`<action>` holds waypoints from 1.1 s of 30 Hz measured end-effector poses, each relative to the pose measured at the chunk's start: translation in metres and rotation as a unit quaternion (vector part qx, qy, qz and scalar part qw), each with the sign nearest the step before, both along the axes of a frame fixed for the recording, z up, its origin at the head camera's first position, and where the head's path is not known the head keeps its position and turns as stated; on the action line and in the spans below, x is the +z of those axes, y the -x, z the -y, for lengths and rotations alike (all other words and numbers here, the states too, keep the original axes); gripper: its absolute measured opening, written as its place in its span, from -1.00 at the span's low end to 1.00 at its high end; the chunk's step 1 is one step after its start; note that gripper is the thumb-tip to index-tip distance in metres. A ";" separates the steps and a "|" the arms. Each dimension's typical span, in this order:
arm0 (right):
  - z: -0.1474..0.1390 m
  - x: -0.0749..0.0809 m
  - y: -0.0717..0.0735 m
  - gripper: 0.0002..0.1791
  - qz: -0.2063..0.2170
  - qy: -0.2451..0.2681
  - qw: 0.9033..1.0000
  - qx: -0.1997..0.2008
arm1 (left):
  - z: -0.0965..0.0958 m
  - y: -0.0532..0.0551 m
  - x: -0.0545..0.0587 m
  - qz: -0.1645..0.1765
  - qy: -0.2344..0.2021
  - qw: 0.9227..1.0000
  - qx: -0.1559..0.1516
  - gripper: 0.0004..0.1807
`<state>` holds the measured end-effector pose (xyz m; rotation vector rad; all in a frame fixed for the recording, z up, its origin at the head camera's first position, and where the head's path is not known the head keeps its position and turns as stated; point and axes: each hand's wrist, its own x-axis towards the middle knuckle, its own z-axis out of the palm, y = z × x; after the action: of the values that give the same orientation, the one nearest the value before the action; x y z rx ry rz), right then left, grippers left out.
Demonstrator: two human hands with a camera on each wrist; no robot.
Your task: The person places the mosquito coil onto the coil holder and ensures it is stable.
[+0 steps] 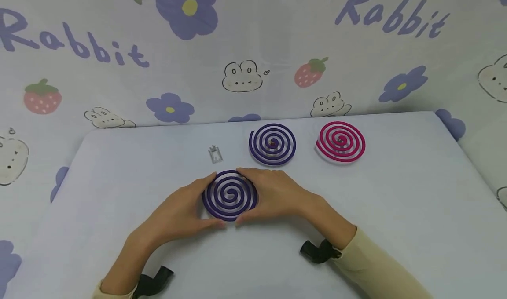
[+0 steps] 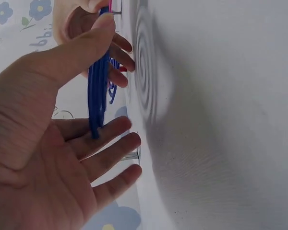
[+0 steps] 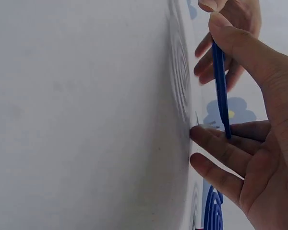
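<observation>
Both hands hold a dark blue mosquito coil (image 1: pixel 231 193) level by its rim, thumbs at the near edge and fingers at the far edge. My left hand (image 1: pixel 180 213) grips its left side; my right hand (image 1: pixel 279 193) grips the right. In the left wrist view the coil (image 2: pixel 98 91) is edge-on, lifted off the table, its spiral shadow cast on the white surface. The right wrist view also shows the coil (image 3: pixel 220 81) between thumb and fingers. Just beyond it, a small metal coil stand (image 1: pixel 215 154) rests on the table.
Farther back, a second dark blue coil (image 1: pixel 272 135) and a pink coil (image 1: pixel 340 132) sit raised on small supports, mostly hidden beneath them. The white table (image 1: pixel 396 228) ends at a patterned cloth backdrop (image 1: pixel 269 30).
</observation>
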<state>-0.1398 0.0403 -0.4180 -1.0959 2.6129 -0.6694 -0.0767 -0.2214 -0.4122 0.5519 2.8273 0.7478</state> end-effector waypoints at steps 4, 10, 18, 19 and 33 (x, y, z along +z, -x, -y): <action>0.002 0.005 0.008 0.32 0.016 0.014 1.000 -0.002 | -0.003 0.008 0.005 0.002 -0.018 1.000 0.014 0.23; 0.007 0.015 0.022 0.32 0.053 0.051 0.997 -0.012 | -0.001 0.024 0.014 0.020 -0.049 0.998 0.025 0.22; 0.016 0.019 0.037 0.34 0.100 0.087 0.991 -0.013 | 0.005 0.030 0.019 0.053 -0.106 0.991 0.062 0.24; 0.018 0.020 0.038 0.34 0.103 0.089 0.991 -0.010 | 0.006 0.030 0.020 0.057 -0.110 0.990 0.066 0.25; 0.048 0.032 0.065 -0.18 0.140 0.204 0.962 -0.114 | 0.017 0.068 0.049 0.122 -0.171 0.974 0.083 0.27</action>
<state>-0.2051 -0.0079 -0.3862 -0.7241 2.4295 -1.3552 -0.1448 -0.2379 -0.3634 0.2451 2.5516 1.2542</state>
